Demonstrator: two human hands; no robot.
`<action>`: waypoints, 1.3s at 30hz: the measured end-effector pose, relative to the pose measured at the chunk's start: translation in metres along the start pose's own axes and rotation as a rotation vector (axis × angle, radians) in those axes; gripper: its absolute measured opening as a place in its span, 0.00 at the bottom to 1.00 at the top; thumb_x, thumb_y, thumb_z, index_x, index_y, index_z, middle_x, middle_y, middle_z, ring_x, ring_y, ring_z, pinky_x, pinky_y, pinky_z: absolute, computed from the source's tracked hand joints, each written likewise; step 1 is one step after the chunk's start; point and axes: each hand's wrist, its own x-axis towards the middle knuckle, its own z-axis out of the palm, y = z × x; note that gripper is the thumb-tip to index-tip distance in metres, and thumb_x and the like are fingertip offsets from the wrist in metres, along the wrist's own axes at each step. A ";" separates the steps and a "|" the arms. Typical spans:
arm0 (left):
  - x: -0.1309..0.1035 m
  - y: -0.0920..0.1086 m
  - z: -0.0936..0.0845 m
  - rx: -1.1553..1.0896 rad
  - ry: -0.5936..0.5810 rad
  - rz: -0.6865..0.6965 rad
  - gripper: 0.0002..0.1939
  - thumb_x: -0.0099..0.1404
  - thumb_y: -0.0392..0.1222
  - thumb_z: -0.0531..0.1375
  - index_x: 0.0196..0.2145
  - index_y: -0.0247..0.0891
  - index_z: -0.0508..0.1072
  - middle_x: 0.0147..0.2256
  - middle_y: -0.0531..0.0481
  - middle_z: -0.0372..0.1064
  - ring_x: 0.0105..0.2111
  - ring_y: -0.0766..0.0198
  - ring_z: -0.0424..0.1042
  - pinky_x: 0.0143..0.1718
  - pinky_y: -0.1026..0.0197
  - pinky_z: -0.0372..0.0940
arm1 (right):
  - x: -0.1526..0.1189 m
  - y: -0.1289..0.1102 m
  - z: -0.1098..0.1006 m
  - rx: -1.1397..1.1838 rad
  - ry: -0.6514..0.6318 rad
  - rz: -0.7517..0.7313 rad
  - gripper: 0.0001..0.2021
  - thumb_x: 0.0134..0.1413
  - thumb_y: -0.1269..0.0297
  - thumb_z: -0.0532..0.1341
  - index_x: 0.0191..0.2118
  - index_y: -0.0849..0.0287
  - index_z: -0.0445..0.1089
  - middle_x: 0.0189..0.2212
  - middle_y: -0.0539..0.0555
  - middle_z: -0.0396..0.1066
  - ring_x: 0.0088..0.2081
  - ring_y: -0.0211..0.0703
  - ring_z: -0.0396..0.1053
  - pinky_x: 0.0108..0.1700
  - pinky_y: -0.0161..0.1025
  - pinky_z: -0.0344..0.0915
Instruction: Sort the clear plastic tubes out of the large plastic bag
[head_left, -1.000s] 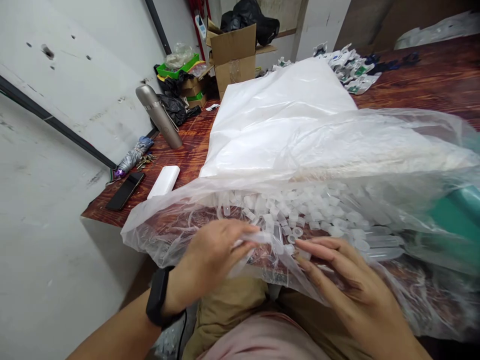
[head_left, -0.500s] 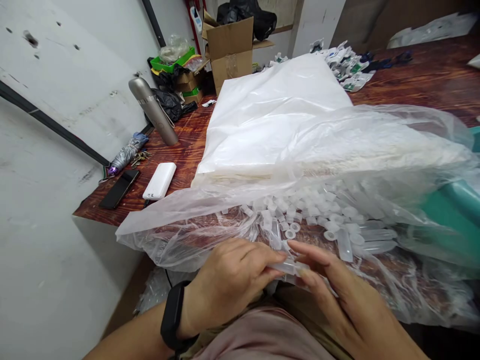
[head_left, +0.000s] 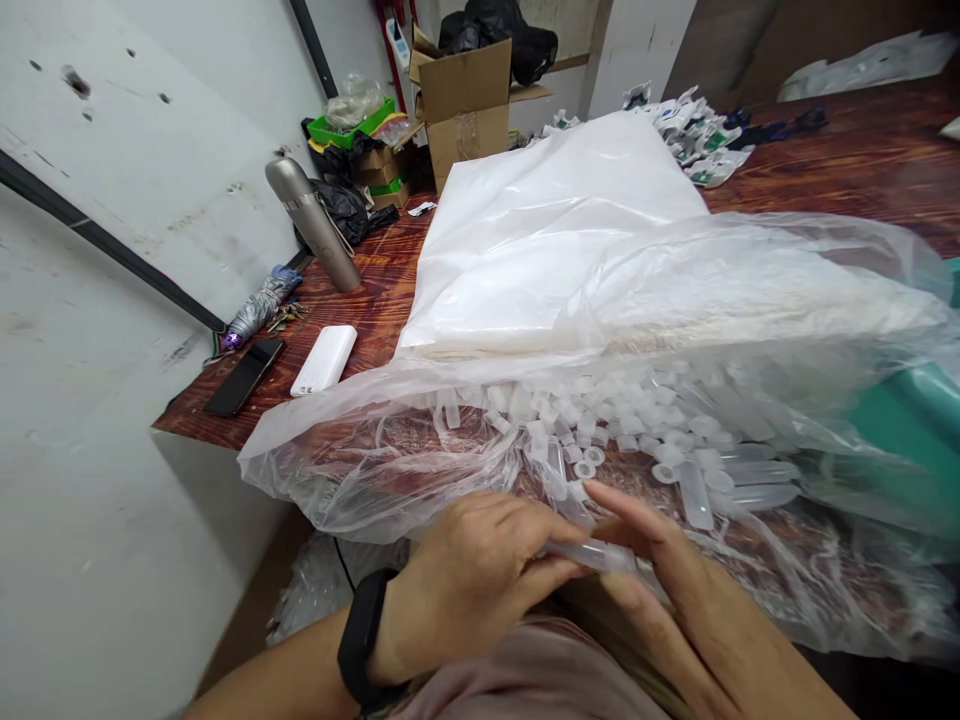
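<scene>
A clear plastic tube lies level between my two hands near the table's front edge. My left hand, with a black band at the wrist, pinches its left part between thumb and fingers. The fingers of my right hand close on the tube's right end, thumb below and index finger reaching above. Just beyond are small white translucent caps in a loose heap. More clear tubes lie to their right, on and under thin clear plastic sheeting.
A large white bag covers the middle of the table. Left of it stand a steel bottle, a white power bank and a black phone. A teal container is at the right, a cardboard box behind.
The tube and my left hand have shifted slightly right and down. Another tube shows at the left of the cap heap. The whole view has moved a little.
</scene>
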 end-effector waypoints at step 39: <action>0.032 -0.048 -0.050 0.696 -0.158 -0.477 0.07 0.75 0.34 0.60 0.49 0.39 0.74 0.48 0.41 0.79 0.51 0.47 0.78 0.54 0.49 0.71 | 0.021 0.058 0.024 -0.140 0.065 -0.013 0.16 0.76 0.61 0.56 0.61 0.51 0.75 0.51 0.60 0.79 0.51 0.53 0.80 0.52 0.51 0.78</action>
